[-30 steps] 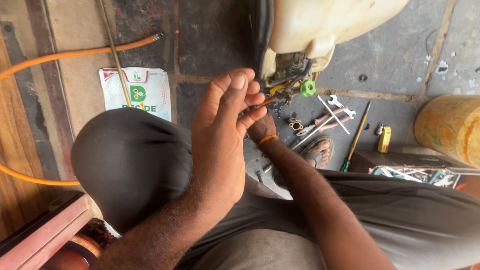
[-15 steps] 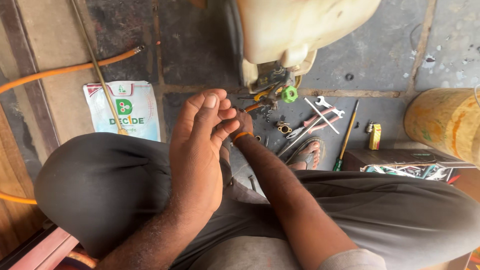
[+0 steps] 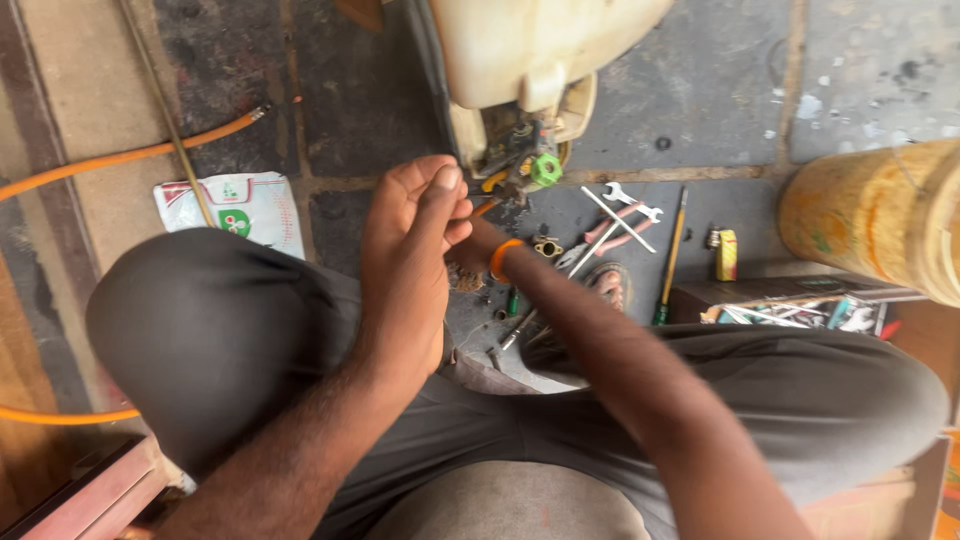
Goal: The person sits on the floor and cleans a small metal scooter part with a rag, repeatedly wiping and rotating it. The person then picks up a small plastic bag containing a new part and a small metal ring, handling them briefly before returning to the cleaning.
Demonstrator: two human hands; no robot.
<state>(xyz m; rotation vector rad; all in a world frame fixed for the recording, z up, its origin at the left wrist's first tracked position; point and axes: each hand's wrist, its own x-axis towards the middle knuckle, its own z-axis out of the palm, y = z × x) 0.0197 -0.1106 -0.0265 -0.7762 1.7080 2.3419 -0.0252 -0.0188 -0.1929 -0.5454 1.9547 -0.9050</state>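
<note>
Sitting with knees spread in grey trousers (image 3: 220, 340), the person works with both forearms stretched forward towards the cream-coloured tank (image 3: 540, 45) that stands on the stone floor (image 3: 720, 90). Nearest the tank's base, the left hand (image 3: 410, 250) is raised, its fingers (image 3: 445, 190) bunched close together, pinching at something small that I cannot make out. That hand stands squarely in the way of the right hand (image 3: 470, 250), so only a wrist with an orange band (image 3: 500, 258) shows, and I cannot tell how those fingers are set. Just beyond both hands sits the tank's metal fitting with a green cap (image 3: 545, 168) at its underside. To the right of the tank's base, spanners (image 3: 625, 208), pliers and a screwdriver (image 3: 670, 255) lie scattered on the floor beside a small yellow object (image 3: 727, 254). Further right stands a yellow drum (image 3: 880, 220). Left of the tank lies a white packet (image 3: 240, 210), with an orange hose (image 3: 130, 155) running across the floor past it.
</note>
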